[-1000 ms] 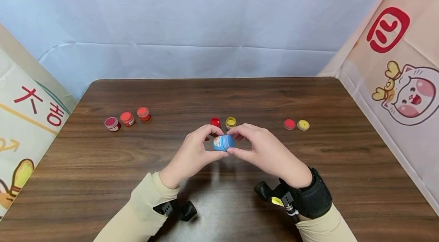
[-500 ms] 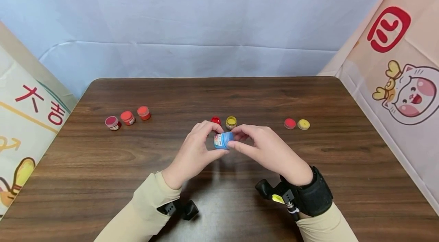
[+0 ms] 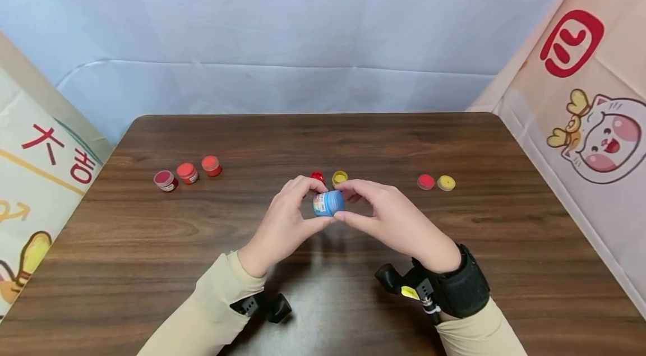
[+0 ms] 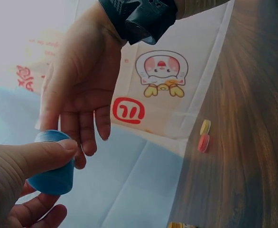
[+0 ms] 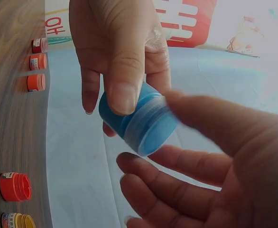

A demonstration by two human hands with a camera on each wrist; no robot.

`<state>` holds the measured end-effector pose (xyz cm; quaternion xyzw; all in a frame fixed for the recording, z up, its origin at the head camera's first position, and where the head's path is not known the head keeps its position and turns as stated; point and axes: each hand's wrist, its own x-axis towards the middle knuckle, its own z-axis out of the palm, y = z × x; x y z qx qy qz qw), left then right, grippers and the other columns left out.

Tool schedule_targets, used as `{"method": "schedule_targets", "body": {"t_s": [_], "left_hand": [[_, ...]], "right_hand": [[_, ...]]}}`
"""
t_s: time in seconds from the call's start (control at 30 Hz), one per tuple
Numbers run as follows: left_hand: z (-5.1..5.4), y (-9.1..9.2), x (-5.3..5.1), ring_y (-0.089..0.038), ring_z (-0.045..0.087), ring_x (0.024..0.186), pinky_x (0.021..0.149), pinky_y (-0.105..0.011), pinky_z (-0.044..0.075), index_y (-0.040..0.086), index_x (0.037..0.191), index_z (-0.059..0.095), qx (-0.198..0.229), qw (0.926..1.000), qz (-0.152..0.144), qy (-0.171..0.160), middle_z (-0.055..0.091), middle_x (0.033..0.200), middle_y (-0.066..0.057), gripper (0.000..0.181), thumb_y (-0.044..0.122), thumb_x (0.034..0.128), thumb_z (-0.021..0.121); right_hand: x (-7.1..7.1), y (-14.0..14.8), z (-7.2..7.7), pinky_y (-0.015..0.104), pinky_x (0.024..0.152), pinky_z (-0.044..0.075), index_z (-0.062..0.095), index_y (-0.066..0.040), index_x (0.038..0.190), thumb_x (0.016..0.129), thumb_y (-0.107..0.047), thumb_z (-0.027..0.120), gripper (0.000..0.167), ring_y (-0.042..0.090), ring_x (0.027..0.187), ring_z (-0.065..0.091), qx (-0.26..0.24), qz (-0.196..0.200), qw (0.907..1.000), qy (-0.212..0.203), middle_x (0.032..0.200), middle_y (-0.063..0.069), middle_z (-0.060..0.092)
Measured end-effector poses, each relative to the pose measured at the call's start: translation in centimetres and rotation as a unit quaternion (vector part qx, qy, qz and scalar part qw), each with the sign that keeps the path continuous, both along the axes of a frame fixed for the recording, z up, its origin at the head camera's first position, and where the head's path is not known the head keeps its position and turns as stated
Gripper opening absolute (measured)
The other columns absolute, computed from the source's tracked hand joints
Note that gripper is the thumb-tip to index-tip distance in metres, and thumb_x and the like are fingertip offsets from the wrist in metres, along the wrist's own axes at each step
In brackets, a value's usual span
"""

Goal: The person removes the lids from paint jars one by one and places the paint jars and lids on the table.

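A small blue paint jar (image 3: 324, 203) with a white label is held above the table, tilted on its side with its lid end towards the right. My left hand (image 3: 280, 221) grips the jar's body between thumb and fingers. At the ribbed blue lid (image 5: 151, 126), my right hand (image 3: 391, 218) has its thumb and index finger on either side of the rim; the thumb is blurred in the right wrist view. Just behind the hands stand an uncapped red jar (image 5: 15, 186) and an uncapped yellow jar (image 3: 340, 178), both partly hidden in the head view.
Three capped jars stand at the left: a dark red jar (image 3: 165, 181), a red-orange jar (image 3: 187, 173) and an orange jar (image 3: 211, 165). Towards the right lie a red lid (image 3: 426, 181) and a yellow lid (image 3: 446, 183). Cloth backdrops surround the brown wooden table (image 3: 504, 244).
Both hands have risen slightly in the head view together with the blue jar. The right fingers have shifted round the lid. Jars and lids on the table stay where they were.
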<state>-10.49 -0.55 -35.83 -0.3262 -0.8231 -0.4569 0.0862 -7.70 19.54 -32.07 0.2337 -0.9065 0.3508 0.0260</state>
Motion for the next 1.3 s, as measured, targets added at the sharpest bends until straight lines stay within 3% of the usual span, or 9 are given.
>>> {"method": "schedule_targets", "body": {"t_s": [0.17, 0.4, 0.6, 0.87, 1.07, 1.3], "left_hand": [[0.06, 0.08, -0.08, -0.012, 0.048, 0.093, 0.079, -0.031, 0.044, 0.011, 0.101, 0.055, 0.004, 0.9998, 0.009, 0.017, 0.055, 0.096, 0.006, 0.044, 0.011, 0.0672, 0.084], [-0.04, 0.2, -0.06, -0.012, 0.047, 0.091, 0.076, -0.031, 0.044, 0.01, 0.101, 0.056, -0.002, 0.9999, 0.0, 0.016, 0.054, 0.096, 0.005, 0.045, 0.012, 0.0666, 0.085], [-0.17, 0.0, 0.01, -0.017, 0.05, 0.093, 0.077, -0.031, 0.046, 0.009, 0.103, 0.056, -0.005, 1.0, -0.001, 0.008, 0.056, 0.097, 0.003, 0.046, 0.012, 0.0665, 0.085], [-0.31, -0.18, 0.01, -0.013, 0.05, 0.093, 0.078, -0.031, 0.047, 0.009, 0.103, 0.057, -0.004, 0.9999, 0.006, 0.007, 0.057, 0.098, 0.003, 0.046, 0.012, 0.0664, 0.085], [-0.29, 0.01, -0.14, -0.013, 0.048, 0.093, 0.08, -0.032, 0.045, 0.008, 0.101, 0.053, 0.017, 0.9993, 0.004, 0.033, 0.054, 0.099, 0.0, 0.043, 0.006, 0.0688, 0.082], [-0.26, 0.01, -0.28, -0.018, 0.049, 0.093, 0.079, -0.032, 0.045, 0.008, 0.099, 0.052, 0.014, 0.9989, 0.004, 0.044, 0.054, 0.099, -0.001, 0.043, 0.006, 0.0683, 0.082]], "right_hand": [[-0.06, 0.08, 0.27, 0.028, 0.066, 0.048, 0.059, -0.007, 0.119, 0.084, -0.029, 0.07, 0.043, 0.008, 0.087, 0.058, -0.004, -0.012, 0.9999, -0.007, 0.095, -0.005, 0.064], [-0.08, 0.02, 0.19, 0.026, 0.062, 0.046, 0.063, -0.008, 0.108, 0.088, -0.027, 0.066, 0.029, 0.007, 0.078, 0.055, -0.007, -0.002, 0.9997, -0.023, 0.086, -0.006, 0.062], [-0.05, -0.09, -0.11, 0.026, 0.067, 0.048, 0.062, -0.007, 0.112, 0.086, -0.024, 0.068, 0.032, 0.009, 0.085, 0.058, -0.008, 0.012, 0.9998, -0.011, 0.093, -0.004, 0.063], [-0.01, -0.32, -0.26, 0.027, 0.069, 0.049, 0.06, -0.007, 0.116, 0.084, -0.021, 0.071, 0.037, 0.01, 0.088, 0.058, -0.006, 0.012, 0.9999, -0.001, 0.098, -0.003, 0.063], [-0.05, -0.36, -0.09, 0.026, 0.067, 0.048, 0.058, -0.007, 0.121, 0.087, -0.03, 0.067, 0.042, 0.009, 0.089, 0.059, -0.012, -0.008, 0.9998, -0.016, 0.096, -0.005, 0.063], [-0.19, -0.52, -0.31, 0.028, 0.067, 0.048, 0.061, -0.007, 0.114, 0.089, -0.03, 0.063, 0.034, 0.007, 0.082, 0.057, -0.008, -0.005, 0.9997, -0.021, 0.09, -0.005, 0.063]]}}
